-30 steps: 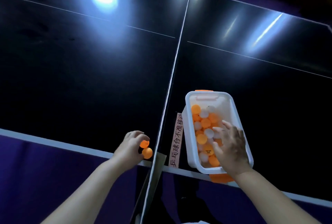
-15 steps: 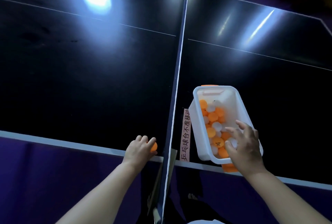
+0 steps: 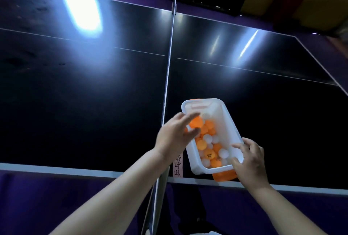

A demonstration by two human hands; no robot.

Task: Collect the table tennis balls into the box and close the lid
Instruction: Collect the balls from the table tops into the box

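Observation:
A white plastic box (image 3: 230, 121) stands on the dark table tennis table (image 3: 94, 112), just right of the net, near the front edge. Several orange and white balls (image 3: 207, 146) fill its near half. My left hand (image 3: 175, 135) reaches across the net to the box's left rim, its fingers loosely around an orange ball (image 3: 195, 122) above the box; a sliver of orange shows under the palm. My right hand (image 3: 248, 159) grips the box's near right corner. An orange lid (image 3: 224, 176) sticks out from under the box's near end.
The net (image 3: 168, 69) runs away from me across the table's middle, its post (image 3: 158, 193) at the front edge between my arms. A pink paper label (image 3: 178, 168) lies beside the box. Purple floor lies below the table's white front edge.
My left hand has carried its orange balls from the left of the net, near the front edge, across to the box. My right hand has shifted from inside the box to its near right corner.

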